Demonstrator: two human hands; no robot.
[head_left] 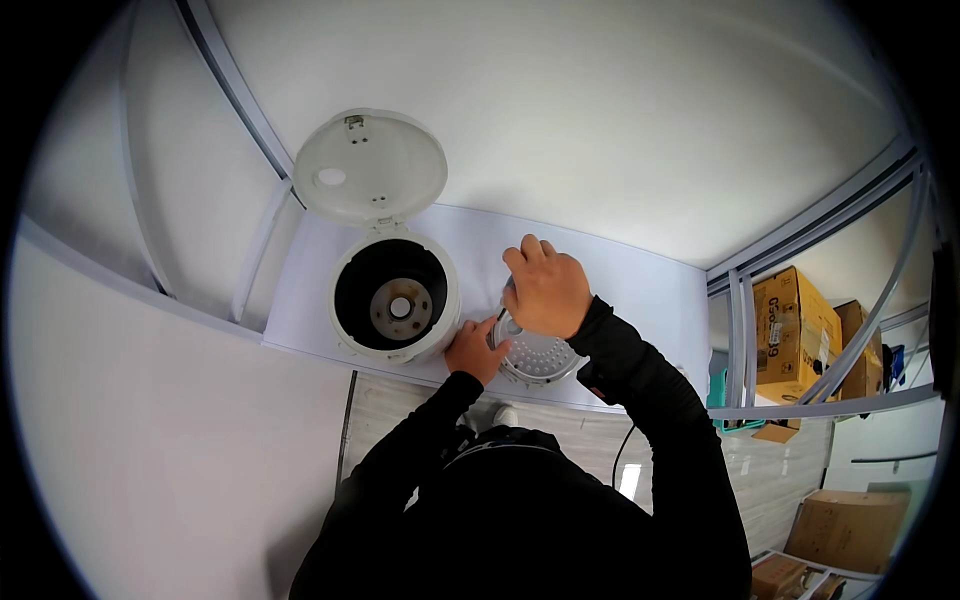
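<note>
A white rice cooker (452, 312) stands on the table with its lid (385, 170) swung up and back. Its dark inside holds no pot, and the round heating plate (388, 315) shows at the bottom. Just right of it, my left hand (474, 350) grips the left rim of a round metal disc with small holes (540, 358). Over the disc's far side my right hand (548, 287) is closed in a fist around a thin dark tool (509, 290), perhaps a screwdriver. The fist hides most of the tool, and its tip meets or hovers near the disc's edge.
The white table (640, 290) runs along a pale wall, framed by metal posts (738, 340). Beyond the right posts stand a yellow cardboard box (790, 335) and more brown boxes (845, 530). A dark cable (622, 455) hangs near my right arm.
</note>
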